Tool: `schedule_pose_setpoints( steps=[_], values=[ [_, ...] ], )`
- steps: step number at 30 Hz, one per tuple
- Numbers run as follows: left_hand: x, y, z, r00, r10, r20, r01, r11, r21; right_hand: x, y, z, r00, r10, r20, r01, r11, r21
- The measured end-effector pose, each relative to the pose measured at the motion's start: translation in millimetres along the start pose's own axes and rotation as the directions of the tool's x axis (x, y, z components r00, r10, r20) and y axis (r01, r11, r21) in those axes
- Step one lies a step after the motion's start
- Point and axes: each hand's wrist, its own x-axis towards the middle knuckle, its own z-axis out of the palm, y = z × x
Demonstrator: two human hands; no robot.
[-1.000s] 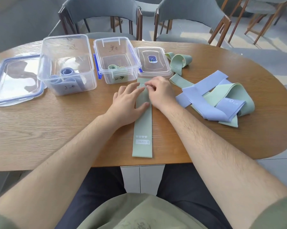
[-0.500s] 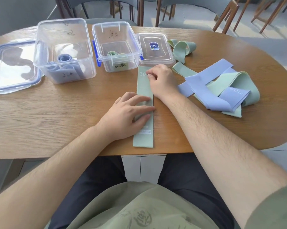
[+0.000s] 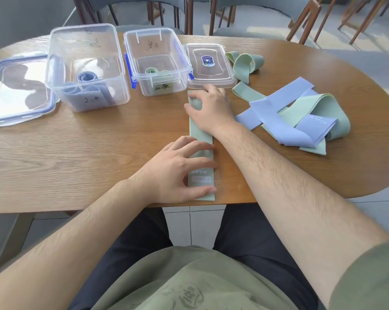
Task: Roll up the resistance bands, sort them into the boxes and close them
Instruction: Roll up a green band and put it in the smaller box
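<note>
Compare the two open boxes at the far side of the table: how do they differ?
The left box is larger and taller than the middle box. The left box holds rolled blue bands; the middle box holds a rolled green band. The left box's lid lies to its left; the middle box's lid lies to its right. Both are clear plastic, lidless, with handwriting on them.
</note>
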Motion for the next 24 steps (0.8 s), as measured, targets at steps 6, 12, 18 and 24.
schedule_pose_setpoints(
  steps=[6, 12, 18, 24],
  values=[
    [18.0, -10.0, 2.7, 1.0, -0.026, -0.007, 0.026, 1.0, 0.006, 8.7, 8.6, 3.5, 0.999, -0.023, -0.026, 0.024, 0.999, 0.038],
    [18.6, -9.1, 4.6, 1.0, 0.004, -0.023, -0.004, 1.0, 0.015, 13.0, 13.4, 6.8, 0.998, -0.018, -0.055, 0.022, 0.997, 0.074],
    [3.3, -2.5, 4.5, 0.999, 0.039, -0.022, -0.039, 0.999, -0.007, 8.6, 12.7, 7.3, 0.996, -0.051, -0.068, 0.054, 0.998, 0.038],
    [-8.2, 3.1, 4.3, 0.995, 0.065, -0.074, -0.069, 0.996, -0.061, 2.9, 10.5, 6.3, 0.935, -0.156, -0.32, 0.19, 0.978, 0.08]
  ],
)
